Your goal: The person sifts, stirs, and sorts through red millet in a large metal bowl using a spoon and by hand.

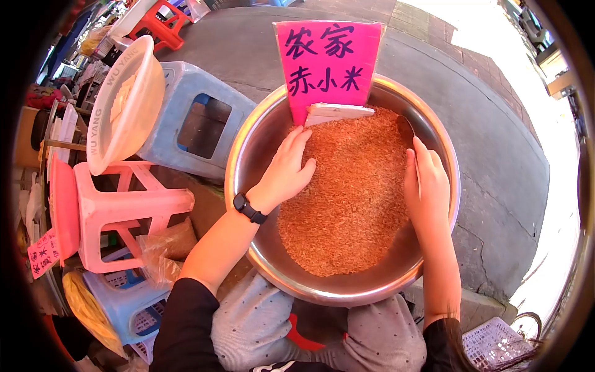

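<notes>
A large metal basin point(447, 186) in front of me holds reddish-brown grain point(347, 204). A pink sign point(331, 59) with handwritten black characters stands upright at the basin's far side, beside a whitish flat piece point(339, 113) at its base. My left hand point(288, 167), with a black watch on the wrist, reaches over the grain; its fingers are stretched out, their tips at the sign's lower left corner. Whether they touch it I cannot tell. My right hand point(427, 183) is closed on the thin handle of a metal spoon point(407, 126) at the basin's right wall; its bowl is mostly hidden.
Left of the basin are a blue stool point(186, 77), a tilted white basin point(105, 133), a pink stool point(127, 204) and a bag of grain point(170, 245). A light purple basket point(496, 344) sits at lower right. Grey pavement point(496, 167) lies beyond.
</notes>
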`<state>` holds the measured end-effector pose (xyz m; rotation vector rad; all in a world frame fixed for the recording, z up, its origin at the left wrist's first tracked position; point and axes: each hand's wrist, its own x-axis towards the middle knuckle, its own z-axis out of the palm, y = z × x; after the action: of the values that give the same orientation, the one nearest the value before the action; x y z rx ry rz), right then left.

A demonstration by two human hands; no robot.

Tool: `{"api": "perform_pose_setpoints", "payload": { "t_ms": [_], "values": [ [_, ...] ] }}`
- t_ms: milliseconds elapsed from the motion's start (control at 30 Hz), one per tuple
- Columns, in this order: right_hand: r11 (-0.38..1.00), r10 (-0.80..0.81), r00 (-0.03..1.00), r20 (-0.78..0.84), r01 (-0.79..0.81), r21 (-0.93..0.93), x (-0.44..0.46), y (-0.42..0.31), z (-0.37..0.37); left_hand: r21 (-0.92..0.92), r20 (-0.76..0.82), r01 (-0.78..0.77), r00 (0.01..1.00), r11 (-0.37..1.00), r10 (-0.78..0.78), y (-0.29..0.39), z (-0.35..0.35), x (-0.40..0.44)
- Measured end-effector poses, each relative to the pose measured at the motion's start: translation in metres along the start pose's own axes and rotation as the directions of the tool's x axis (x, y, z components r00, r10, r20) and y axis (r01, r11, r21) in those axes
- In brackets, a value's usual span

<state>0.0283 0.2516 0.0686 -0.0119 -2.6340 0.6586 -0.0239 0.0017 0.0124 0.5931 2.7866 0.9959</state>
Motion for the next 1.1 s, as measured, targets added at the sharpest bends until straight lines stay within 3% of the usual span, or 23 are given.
{"api": "perform_pose_setpoints", "payload": {
  "t_ms": [200,400,467,600,667,767,867,1000,1100],
  "values": [
    [0.993,-0.118,0.993,-0.014,0.118,0.007,-0.012,-0.013,0.014,0.002,-0.013,-0.029,0.999,1.0,0.029,0.002,0.0,0.001],
    [0.858,-0.51,0.856,0.085,0.5,0.119,-0.017,-0.025,0.022,-0.051,-0.078,-0.026,0.997,0.998,0.022,-0.003,-0.001,0.003],
    [0.838,-0.529,0.846,0.064,0.509,0.2,-0.016,-0.023,0.018,-0.073,-0.087,-0.026,0.996,0.997,0.02,-0.006,-0.002,0.003],
    [0.892,-0.433,0.901,0.011,0.427,0.146,-0.01,-0.015,0.017,-0.08,-0.084,-0.037,0.996,0.996,0.03,-0.007,-0.003,0.003],
    [0.898,-0.429,0.901,0.066,0.418,0.137,-0.008,-0.008,0.023,-0.093,-0.074,-0.015,0.997,0.996,0.008,-0.004,-0.003,0.003],
    [0.861,-0.505,0.847,0.166,0.48,0.171,-0.01,-0.01,0.029,-0.115,-0.065,-0.002,0.998,0.993,-0.006,-0.002,-0.002,0.003],
    [0.736,-0.664,0.716,0.216,0.575,0.358,-0.012,-0.017,0.024,-0.168,-0.096,-0.001,0.995,0.986,-0.015,-0.006,-0.002,0.003],
    [0.795,-0.576,0.814,0.074,0.536,0.284,-0.006,-0.008,0.018,-0.282,-0.139,0.004,0.989,0.959,-0.045,-0.005,-0.009,0.003],
    [0.876,-0.459,0.883,0.097,0.432,0.213,-0.002,0.003,0.017,-0.259,-0.138,0.012,0.989,0.966,-0.049,-0.003,-0.008,0.004]
  ]
}}
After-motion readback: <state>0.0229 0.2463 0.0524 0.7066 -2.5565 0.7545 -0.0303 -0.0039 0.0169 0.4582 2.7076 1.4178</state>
